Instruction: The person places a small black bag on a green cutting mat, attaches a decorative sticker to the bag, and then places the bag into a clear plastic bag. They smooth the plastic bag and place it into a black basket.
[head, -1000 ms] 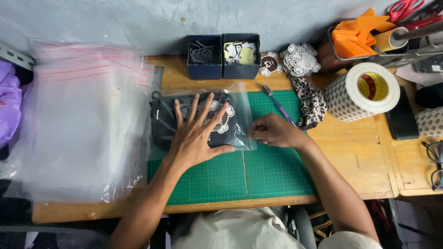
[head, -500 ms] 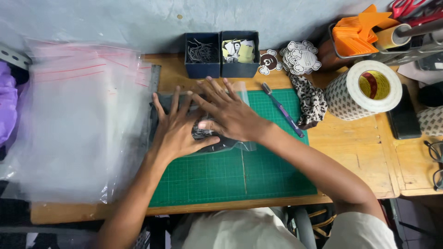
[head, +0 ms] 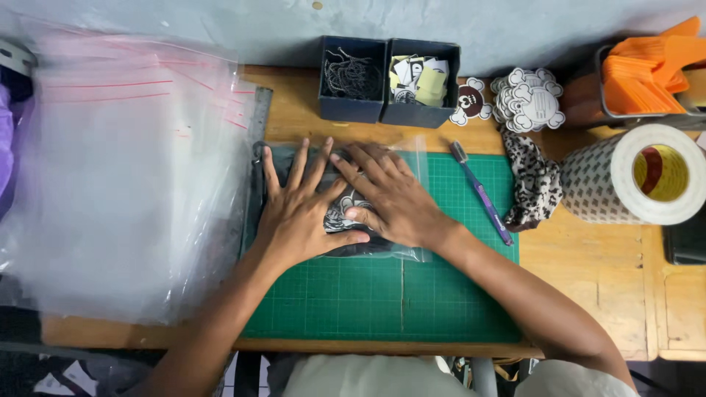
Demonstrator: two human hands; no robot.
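I have my left hand point(head: 301, 213) and right hand point(head: 393, 198) spread flat, fingers splayed, gripping nothing, pressing the clear plastic bag holding dark folded fabric point(head: 353, 242) on the green cutting mat point(head: 382, 301); probably flattening it.

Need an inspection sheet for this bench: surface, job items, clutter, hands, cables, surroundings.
Surface: wooden table with green cutting mat.
Job's things: dark folded item in a clear bag, lying flat on the mat.
Clutter: stack of clear bags, two dark bins, stickers, purple pen, tape roll, orange pieces.
Hands: left hand and right hand pressed flat on the bag.
Cables: nothing seen.
Surroundings: grey wall.
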